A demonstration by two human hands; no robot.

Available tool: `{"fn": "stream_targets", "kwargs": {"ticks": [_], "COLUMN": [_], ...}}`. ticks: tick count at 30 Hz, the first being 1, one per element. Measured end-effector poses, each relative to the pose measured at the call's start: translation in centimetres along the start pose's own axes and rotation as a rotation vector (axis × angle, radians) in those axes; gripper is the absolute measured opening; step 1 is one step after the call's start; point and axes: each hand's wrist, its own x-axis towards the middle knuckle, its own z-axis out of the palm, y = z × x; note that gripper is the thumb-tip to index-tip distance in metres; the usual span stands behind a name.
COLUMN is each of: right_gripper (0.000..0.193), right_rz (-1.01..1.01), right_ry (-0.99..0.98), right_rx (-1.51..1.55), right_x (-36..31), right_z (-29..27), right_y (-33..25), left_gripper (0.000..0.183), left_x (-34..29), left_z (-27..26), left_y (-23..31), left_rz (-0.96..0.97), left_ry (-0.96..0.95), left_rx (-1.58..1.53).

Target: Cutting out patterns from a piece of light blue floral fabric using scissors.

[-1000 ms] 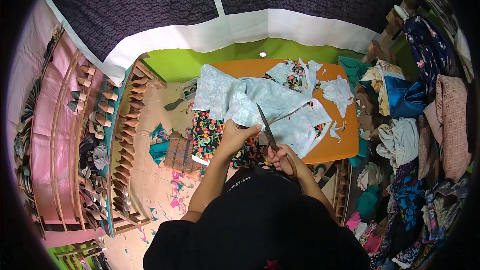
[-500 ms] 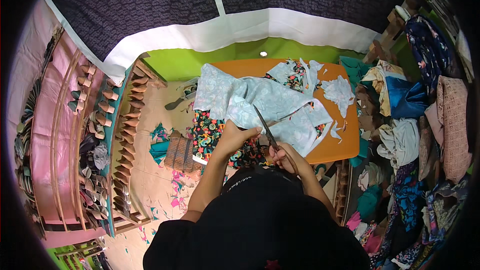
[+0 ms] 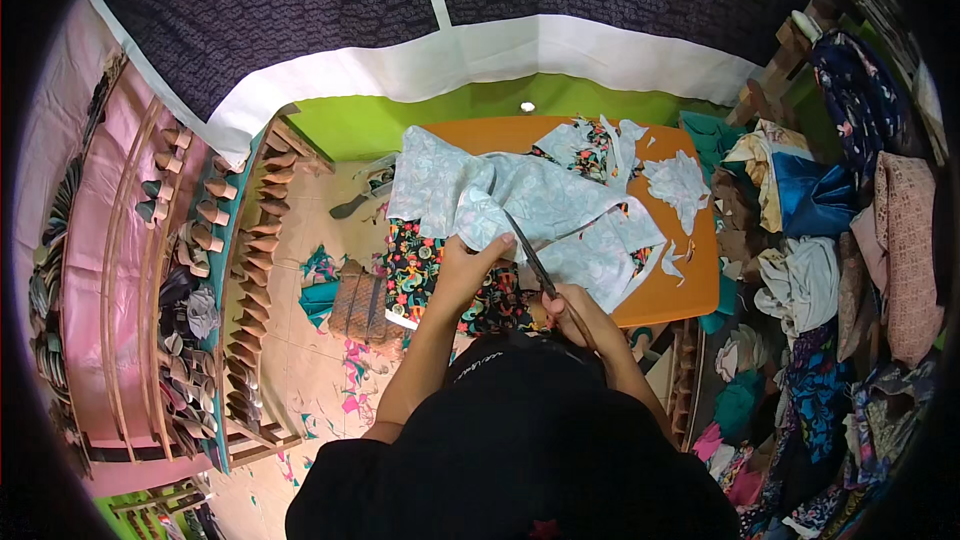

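Over the orange table lies a floral fabric [image 3: 414,270], black with bright flowers on its face. Its pale reverse side [image 3: 550,190] is turned up across most of the spread. My left hand [image 3: 466,266] pinches a lifted edge of this fabric, the thumb pointing toward the blades. Dark, long-bladed scissors [image 3: 533,258] are held in my right hand [image 3: 580,314], their tips reaching to the raised fabric just past my left thumb. The blades look nearly together. Part of my right hand's grip on the handles is hidden.
Cut scraps [image 3: 676,185] lie at the right of the orange table [image 3: 690,290]. Racks of shoe lasts [image 3: 262,245] stand at the left. Piled fabrics [image 3: 800,280] fill the right side. A woven brown block [image 3: 362,306] and coloured offcuts [image 3: 352,380] are on the floor.
My left hand has shifted slightly left, turning up a pale fold of the fabric. The scissor blades have drawn closer together, and the right hand's fingers have closed in.
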Motion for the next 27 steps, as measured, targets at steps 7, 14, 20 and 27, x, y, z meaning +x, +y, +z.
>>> {"fn": "stream_targets", "kwargs": {"ticks": [7,14,20,27], "right_gripper": [0.049,0.035,0.048,0.075], "right_rz": [0.109,0.105,0.068,0.044], "right_ry": [-0.090,-0.119,-0.103,-0.109], "right_rx": [0.132,0.225,0.216,0.191], "right_x": [0.0,0.0,0.1,0.1], "right_z": [-0.2,-0.5,-0.3,-0.3], "right_y": [1.3,1.0,0.7,1.0], "left_gripper": [0.014,0.014,0.013,0.014], "left_x": [0.0,0.1,0.3,0.3], "left_z": [0.1,0.1,0.0,0.0], "left_y": [0.3,0.3,0.1,0.4], "left_rz": [0.108,0.118,0.115,0.121], "left_ry": [0.042,0.047,0.049,0.022], "left_rx": [0.152,0.197,0.193,0.165]}}
